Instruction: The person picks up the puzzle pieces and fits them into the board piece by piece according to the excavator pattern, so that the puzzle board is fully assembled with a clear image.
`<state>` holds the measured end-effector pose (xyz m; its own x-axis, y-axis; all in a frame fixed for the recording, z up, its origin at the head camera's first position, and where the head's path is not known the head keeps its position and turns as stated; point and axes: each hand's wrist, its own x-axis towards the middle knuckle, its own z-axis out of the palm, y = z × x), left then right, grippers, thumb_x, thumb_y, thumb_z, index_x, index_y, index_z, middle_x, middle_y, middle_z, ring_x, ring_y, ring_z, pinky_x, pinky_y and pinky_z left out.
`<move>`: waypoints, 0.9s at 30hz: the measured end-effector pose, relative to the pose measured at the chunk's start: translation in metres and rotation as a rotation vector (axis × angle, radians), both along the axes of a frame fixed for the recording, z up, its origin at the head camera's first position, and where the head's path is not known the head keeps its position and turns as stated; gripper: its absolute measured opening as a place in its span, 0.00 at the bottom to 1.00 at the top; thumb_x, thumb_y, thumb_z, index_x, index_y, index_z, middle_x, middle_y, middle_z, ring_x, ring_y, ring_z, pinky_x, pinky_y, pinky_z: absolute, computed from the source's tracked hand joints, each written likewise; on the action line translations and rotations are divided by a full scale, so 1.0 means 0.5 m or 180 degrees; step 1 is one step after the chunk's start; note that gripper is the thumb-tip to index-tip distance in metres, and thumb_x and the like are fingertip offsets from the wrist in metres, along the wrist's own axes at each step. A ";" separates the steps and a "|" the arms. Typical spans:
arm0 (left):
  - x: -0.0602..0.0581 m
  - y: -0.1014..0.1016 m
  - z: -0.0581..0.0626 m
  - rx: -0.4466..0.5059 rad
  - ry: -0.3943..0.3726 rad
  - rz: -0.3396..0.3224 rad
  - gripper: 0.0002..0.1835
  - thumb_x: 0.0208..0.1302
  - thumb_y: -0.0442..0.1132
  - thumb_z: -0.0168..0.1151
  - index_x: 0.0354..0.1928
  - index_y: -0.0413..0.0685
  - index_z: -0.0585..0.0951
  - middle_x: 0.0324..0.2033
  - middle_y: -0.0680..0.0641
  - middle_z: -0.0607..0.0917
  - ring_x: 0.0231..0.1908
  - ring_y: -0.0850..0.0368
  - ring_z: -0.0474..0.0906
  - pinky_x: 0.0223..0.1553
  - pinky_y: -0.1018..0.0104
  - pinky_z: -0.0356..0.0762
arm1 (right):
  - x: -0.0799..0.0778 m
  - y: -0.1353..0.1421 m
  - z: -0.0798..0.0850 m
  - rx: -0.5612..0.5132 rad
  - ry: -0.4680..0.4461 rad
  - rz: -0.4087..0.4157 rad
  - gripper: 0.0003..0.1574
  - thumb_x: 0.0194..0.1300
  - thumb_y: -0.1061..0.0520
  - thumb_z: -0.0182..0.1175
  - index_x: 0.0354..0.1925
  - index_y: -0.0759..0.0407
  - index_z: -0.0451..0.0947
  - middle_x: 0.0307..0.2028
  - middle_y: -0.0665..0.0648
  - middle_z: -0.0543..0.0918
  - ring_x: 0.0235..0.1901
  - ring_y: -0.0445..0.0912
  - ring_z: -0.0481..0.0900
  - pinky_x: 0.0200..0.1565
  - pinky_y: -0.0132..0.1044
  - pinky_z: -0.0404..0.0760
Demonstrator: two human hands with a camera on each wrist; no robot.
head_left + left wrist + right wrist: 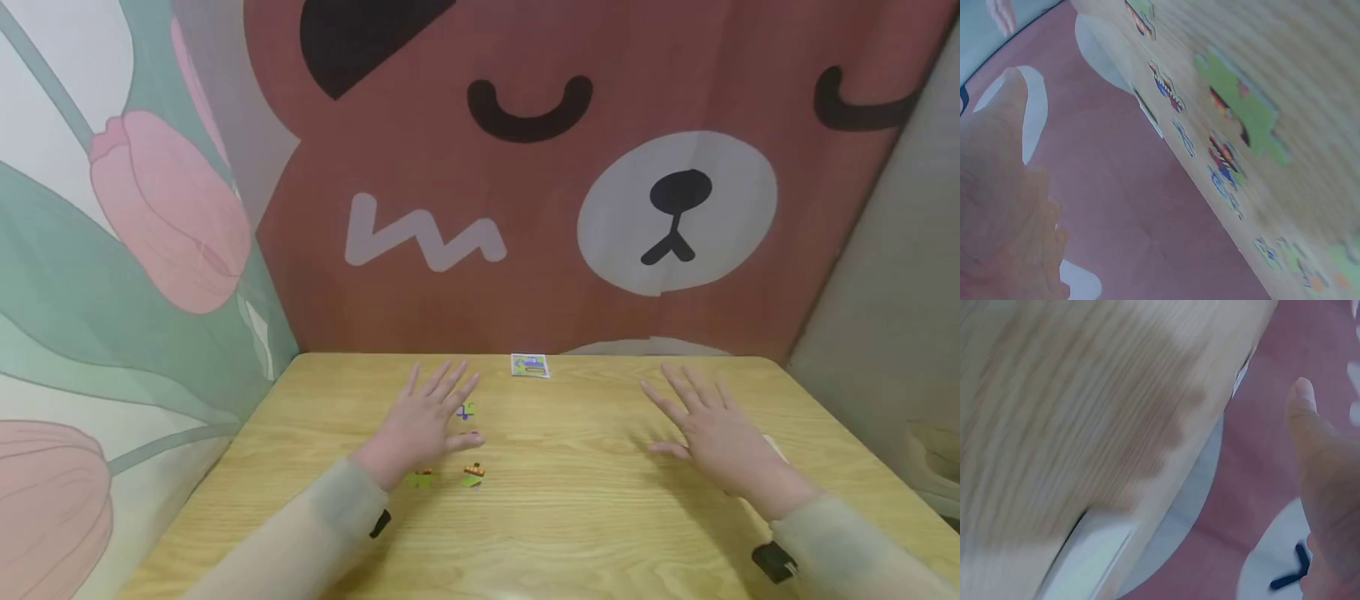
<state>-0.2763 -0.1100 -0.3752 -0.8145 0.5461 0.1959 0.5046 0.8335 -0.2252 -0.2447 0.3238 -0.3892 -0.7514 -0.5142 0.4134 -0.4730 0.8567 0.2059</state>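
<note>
My left hand (422, 423) hovers over the left half of the table with its fingers spread and nothing held. Beneath and around it lie several jigsaw puzzle pieces, among them an orange-and-green one (473, 476), a green one (420, 479) and a blue-and-green one (465, 410). More pieces show in the left wrist view, where a large green puzzle piece (1250, 109) lies closest. Over the right half, my right hand (723, 442) is also raised with fingers spread, holding nothing. Partly hidden below it lies a flat white object (1094, 559), its kind unclear.
A small picture card (529, 365) lies at the back edge of the wooden table (570, 517). Behind the table hangs a brown bear-print curtain (420, 308), with a tulip-print one (172, 217) on the left. A dark strap end (774, 562) hangs from the right wrist.
</note>
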 end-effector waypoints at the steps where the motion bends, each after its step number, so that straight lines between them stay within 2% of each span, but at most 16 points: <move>1: 0.002 -0.005 -0.003 0.0075 -0.0031 -0.0005 0.50 0.62 0.79 0.34 0.78 0.61 0.42 0.77 0.52 0.40 0.75 0.49 0.36 0.68 0.40 0.26 | 0.000 0.013 -0.004 -0.0100 -0.0043 -0.0013 0.55 0.60 0.36 0.66 0.77 0.49 0.53 0.76 0.65 0.45 0.74 0.64 0.41 0.66 0.68 0.37; 5: 0.010 -0.029 -0.017 0.0391 -0.0145 -0.0115 0.49 0.65 0.74 0.45 0.79 0.57 0.46 0.77 0.50 0.44 0.75 0.49 0.40 0.68 0.40 0.28 | 0.002 0.079 -0.017 -0.0449 -0.0222 -0.0115 0.55 0.62 0.40 0.66 0.78 0.50 0.50 0.74 0.69 0.48 0.70 0.71 0.47 0.64 0.71 0.36; 9: 0.027 -0.064 -0.023 0.0781 -0.0545 -0.0141 0.48 0.66 0.71 0.48 0.78 0.53 0.47 0.77 0.51 0.47 0.75 0.50 0.41 0.69 0.40 0.30 | 0.009 0.151 -0.025 -0.0820 -0.0594 -0.0232 0.51 0.69 0.46 0.62 0.78 0.55 0.47 0.69 0.77 0.54 0.64 0.77 0.52 0.60 0.75 0.42; 12: 0.040 -0.095 -0.021 0.1099 -0.0832 -0.0100 0.45 0.69 0.68 0.48 0.78 0.52 0.52 0.76 0.51 0.51 0.74 0.48 0.46 0.69 0.40 0.33 | 0.014 0.204 -0.032 -0.1059 -0.0926 -0.0298 0.44 0.71 0.50 0.59 0.75 0.63 0.51 0.65 0.83 0.57 0.61 0.80 0.54 0.55 0.76 0.50; 14: 0.048 -0.115 -0.018 0.1243 -0.0919 -0.0077 0.42 0.70 0.66 0.48 0.77 0.52 0.55 0.75 0.50 0.54 0.74 0.46 0.49 0.69 0.39 0.36 | 0.018 0.236 -0.036 -0.1074 -0.1155 -0.0368 0.43 0.71 0.50 0.59 0.73 0.68 0.53 0.63 0.86 0.58 0.59 0.82 0.56 0.53 0.76 0.54; 16: 0.055 -0.132 -0.013 0.1331 -0.0921 -0.0070 0.39 0.72 0.63 0.48 0.76 0.50 0.59 0.74 0.48 0.57 0.73 0.44 0.51 0.68 0.37 0.38 | 0.022 0.267 -0.043 -0.0945 -0.1249 -0.0368 0.47 0.67 0.49 0.63 0.72 0.70 0.55 0.60 0.87 0.60 0.57 0.82 0.59 0.50 0.76 0.59; 18: 0.063 -0.147 -0.009 0.1356 -0.0896 -0.0028 0.37 0.73 0.62 0.48 0.75 0.49 0.61 0.74 0.46 0.59 0.73 0.43 0.52 0.68 0.37 0.40 | 0.025 0.294 -0.051 -0.0790 -0.1298 -0.0342 0.54 0.61 0.47 0.69 0.74 0.66 0.54 0.58 0.87 0.63 0.55 0.82 0.61 0.48 0.75 0.62; 19: 0.067 -0.155 -0.008 0.1369 -0.0882 -0.0008 0.36 0.73 0.61 0.48 0.75 0.49 0.61 0.74 0.45 0.59 0.72 0.42 0.52 0.68 0.36 0.40 | 0.027 0.306 -0.058 -0.0713 -0.1245 -0.0315 0.58 0.57 0.45 0.71 0.76 0.60 0.53 0.59 0.84 0.66 0.60 0.79 0.60 0.55 0.72 0.61; 21: 0.075 -0.168 -0.007 0.1380 -0.0848 0.0043 0.35 0.73 0.60 0.49 0.74 0.48 0.63 0.74 0.45 0.60 0.72 0.41 0.52 0.67 0.35 0.41 | 0.027 0.328 -0.069 -0.0658 -0.1177 -0.0170 0.65 0.51 0.46 0.75 0.77 0.52 0.51 0.57 0.82 0.70 0.59 0.80 0.62 0.52 0.73 0.63; 22: 0.078 -0.174 -0.007 0.1380 -0.0836 0.0071 0.35 0.73 0.60 0.49 0.74 0.48 0.63 0.74 0.45 0.60 0.72 0.41 0.52 0.67 0.35 0.42 | 0.028 0.335 -0.075 -0.0702 -0.1170 -0.0137 0.67 0.49 0.47 0.76 0.78 0.46 0.49 0.60 0.78 0.70 0.65 0.76 0.57 0.52 0.74 0.62; 25: 0.085 -0.189 -0.007 0.1381 -0.0802 0.0158 0.35 0.73 0.60 0.49 0.73 0.47 0.65 0.74 0.45 0.59 0.72 0.40 0.52 0.67 0.34 0.42 | 0.027 0.350 -0.084 -0.0850 -0.1228 -0.0015 0.66 0.48 0.51 0.77 0.76 0.31 0.50 0.59 0.76 0.72 0.64 0.77 0.55 0.50 0.77 0.60; 26: 0.087 -0.193 -0.007 0.1379 -0.0794 0.0189 0.35 0.73 0.61 0.49 0.73 0.47 0.65 0.74 0.45 0.59 0.72 0.40 0.52 0.67 0.34 0.42 | 0.026 0.351 -0.084 -0.0908 -0.1343 -0.0012 0.65 0.49 0.53 0.77 0.76 0.29 0.51 0.58 0.79 0.72 0.58 0.83 0.58 0.42 0.79 0.62; 27: 0.089 -0.196 -0.007 0.1380 -0.0785 0.0206 0.35 0.73 0.61 0.48 0.73 0.46 0.66 0.74 0.45 0.59 0.72 0.40 0.52 0.67 0.34 0.41 | 0.026 0.352 -0.084 -0.0955 -0.1429 -0.0045 0.64 0.50 0.54 0.76 0.74 0.26 0.51 0.58 0.79 0.71 0.59 0.83 0.57 0.42 0.79 0.61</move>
<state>-0.2319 -0.2081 -0.3788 -0.8946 0.4039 0.1910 0.4434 0.8553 0.2681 -0.2317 0.4997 -0.4313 -0.8940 -0.4117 0.1771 -0.4463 0.8537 -0.2685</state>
